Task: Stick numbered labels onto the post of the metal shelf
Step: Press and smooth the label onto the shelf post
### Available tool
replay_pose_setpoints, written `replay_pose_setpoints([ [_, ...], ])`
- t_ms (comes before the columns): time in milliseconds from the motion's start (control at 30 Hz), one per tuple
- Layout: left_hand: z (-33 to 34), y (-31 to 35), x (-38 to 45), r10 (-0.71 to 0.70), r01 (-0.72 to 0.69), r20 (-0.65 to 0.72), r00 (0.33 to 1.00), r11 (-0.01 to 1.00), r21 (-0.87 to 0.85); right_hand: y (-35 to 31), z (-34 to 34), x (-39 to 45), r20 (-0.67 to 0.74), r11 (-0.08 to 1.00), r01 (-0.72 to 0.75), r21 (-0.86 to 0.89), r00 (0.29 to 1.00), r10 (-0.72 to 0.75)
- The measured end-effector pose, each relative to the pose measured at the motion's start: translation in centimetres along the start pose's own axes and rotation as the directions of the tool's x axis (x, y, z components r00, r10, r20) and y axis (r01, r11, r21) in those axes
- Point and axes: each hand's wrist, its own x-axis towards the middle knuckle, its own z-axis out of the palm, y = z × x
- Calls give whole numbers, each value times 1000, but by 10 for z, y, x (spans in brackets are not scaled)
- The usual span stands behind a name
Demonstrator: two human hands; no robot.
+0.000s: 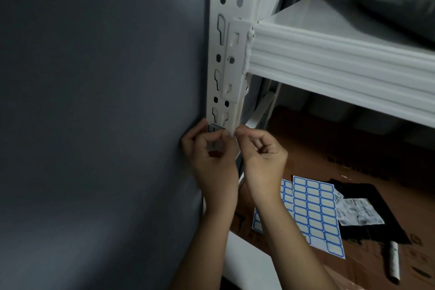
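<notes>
At centre frame, a blue-bordered label [214,127] was held against the lower part of the white post [223,54]. It was pinched at its left edge by the left hand [211,155] and at its right by the curled fingers [244,135] of the right hand [263,155]. For a good bond, the label was best kept level, clear of the slots, and pressed from one edge across. Spare label sheets [315,214] lay at lower right.

You see two hands [213,148], one post [221,59], one label [213,127], two label sheets [315,214] and one marker [393,261].
</notes>
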Motion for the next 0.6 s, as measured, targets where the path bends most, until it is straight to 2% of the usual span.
replay_pose_setpoints([
  [200,1,5,1,-7,7,-9,1000,999,32,-1,1,-2,-18,999,18,-43,1000,-19],
  [433,-9,2,-1,-49,51,63,997,998,-38,-4,2,-4,-3,998,48,-49,999,-48],
  [600,-11,-1,1,-37,39,78,996,999,-30,0,2,-2,19,1000,28,5,999,-28],
])
